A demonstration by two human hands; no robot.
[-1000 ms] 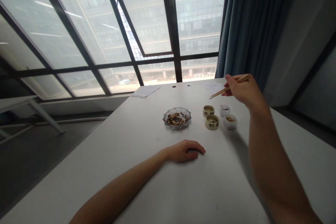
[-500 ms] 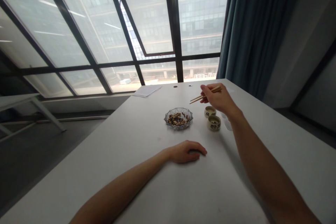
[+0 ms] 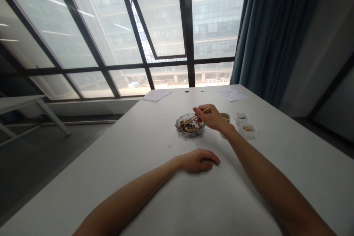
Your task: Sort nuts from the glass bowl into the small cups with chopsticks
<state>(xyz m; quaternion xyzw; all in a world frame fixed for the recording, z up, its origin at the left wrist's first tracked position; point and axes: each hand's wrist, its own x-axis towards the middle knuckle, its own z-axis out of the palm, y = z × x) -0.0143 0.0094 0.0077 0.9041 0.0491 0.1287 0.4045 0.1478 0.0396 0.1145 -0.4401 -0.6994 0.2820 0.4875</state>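
Note:
My right hand (image 3: 210, 115) grips a pair of wooden chopsticks (image 3: 195, 117), and their tips reach down into a clear glass bowl (image 3: 177, 127). Mixed nuts, seeds or beans (image 3: 188, 127), brown, dark and pale, fill the bowl; their exact kinds are too small to tell. Whether the tips pinch a piece cannot be made out. My left hand (image 3: 198, 160) rests on the white table in front of the bowl, fingers loosely stretched and holding nothing. Behind my right hand a small ceramic cup (image 3: 225, 117) is partly covered, and another is mostly hidden by the wrist.
Right of my wrist stand two small clear plastic containers, one with dark bits (image 3: 241, 118), one with pale pieces (image 3: 248, 129). Papers (image 3: 157, 95) lie at the table's far left, more papers (image 3: 233, 94) at far right. Windows and a blue curtain (image 3: 265, 37) border the table.
My right hand has moved left and down from above the ceramic cups, bringing the chopstick tips into the glass bowl. The plastic containers have come into view. My left hand stays put.

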